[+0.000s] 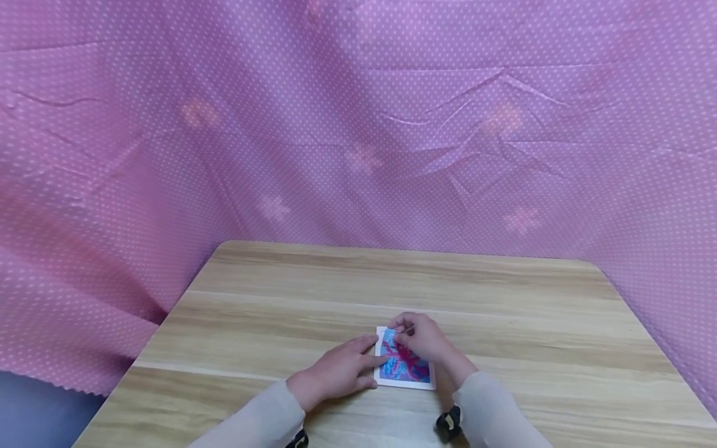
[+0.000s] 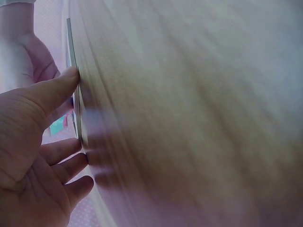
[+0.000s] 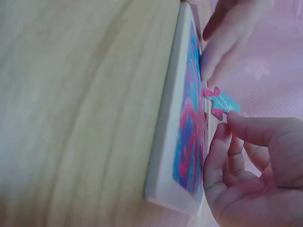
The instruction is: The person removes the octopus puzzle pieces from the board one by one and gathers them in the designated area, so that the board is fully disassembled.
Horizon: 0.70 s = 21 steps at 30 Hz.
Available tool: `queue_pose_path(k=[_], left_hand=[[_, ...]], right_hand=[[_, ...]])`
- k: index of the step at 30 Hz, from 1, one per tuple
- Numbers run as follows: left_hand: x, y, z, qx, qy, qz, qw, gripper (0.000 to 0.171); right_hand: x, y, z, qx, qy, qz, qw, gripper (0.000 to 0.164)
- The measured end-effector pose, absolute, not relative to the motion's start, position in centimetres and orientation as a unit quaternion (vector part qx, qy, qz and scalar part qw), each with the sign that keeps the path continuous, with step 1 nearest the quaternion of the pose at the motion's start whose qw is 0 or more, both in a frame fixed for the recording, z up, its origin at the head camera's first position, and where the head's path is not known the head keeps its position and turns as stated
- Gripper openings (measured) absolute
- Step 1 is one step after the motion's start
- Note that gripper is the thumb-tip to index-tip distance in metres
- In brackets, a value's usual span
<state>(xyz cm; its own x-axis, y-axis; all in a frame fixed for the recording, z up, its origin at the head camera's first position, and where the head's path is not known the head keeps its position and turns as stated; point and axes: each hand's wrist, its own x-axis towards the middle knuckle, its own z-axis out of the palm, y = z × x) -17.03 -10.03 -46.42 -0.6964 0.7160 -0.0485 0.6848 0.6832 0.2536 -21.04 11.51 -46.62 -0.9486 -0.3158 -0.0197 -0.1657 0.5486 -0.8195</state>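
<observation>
A small square jigsaw puzzle (image 1: pixel 404 367) with a white frame lies flat on the wooden table, its picture pink tentacle shapes on blue. My left hand (image 1: pixel 338 370) rests along its left edge, fingers mostly straight, with one finger reaching onto the picture. In the left wrist view the thumb (image 2: pixel 66 87) touches the edge of the puzzle. Over the far part of the puzzle, my right hand (image 1: pixel 426 341) pinches a loose puzzle piece (image 3: pixel 226 103) between thumb and finger. That piece is light blue with pink knobs, tilted up from the picture surface.
The wooden table (image 1: pixel 280 274) extends around the puzzle on all sides. A pink dotted curtain (image 1: pixel 358 124) hangs behind the table and along both sides. Dark bands (image 1: pixel 448 423) sit at both wrists, by the light sleeves.
</observation>
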Motion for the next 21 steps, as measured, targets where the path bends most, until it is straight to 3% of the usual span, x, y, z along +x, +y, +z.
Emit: queue_pose_path(k=[13,21], left_hand=[[-17.1,-10.0,-46.2,0.374,0.916,0.115,0.088,0.052],[-17.0,-9.9,-46.1,0.362,0.919,0.118,0.098,0.052]], right_hand=[[-21.2,15.7,-45.7,-0.079,0.862,-0.493,0.087,0.017],[-21.3,19.2,-45.7,-0.111,0.861,-0.487,0.100,0.016]])
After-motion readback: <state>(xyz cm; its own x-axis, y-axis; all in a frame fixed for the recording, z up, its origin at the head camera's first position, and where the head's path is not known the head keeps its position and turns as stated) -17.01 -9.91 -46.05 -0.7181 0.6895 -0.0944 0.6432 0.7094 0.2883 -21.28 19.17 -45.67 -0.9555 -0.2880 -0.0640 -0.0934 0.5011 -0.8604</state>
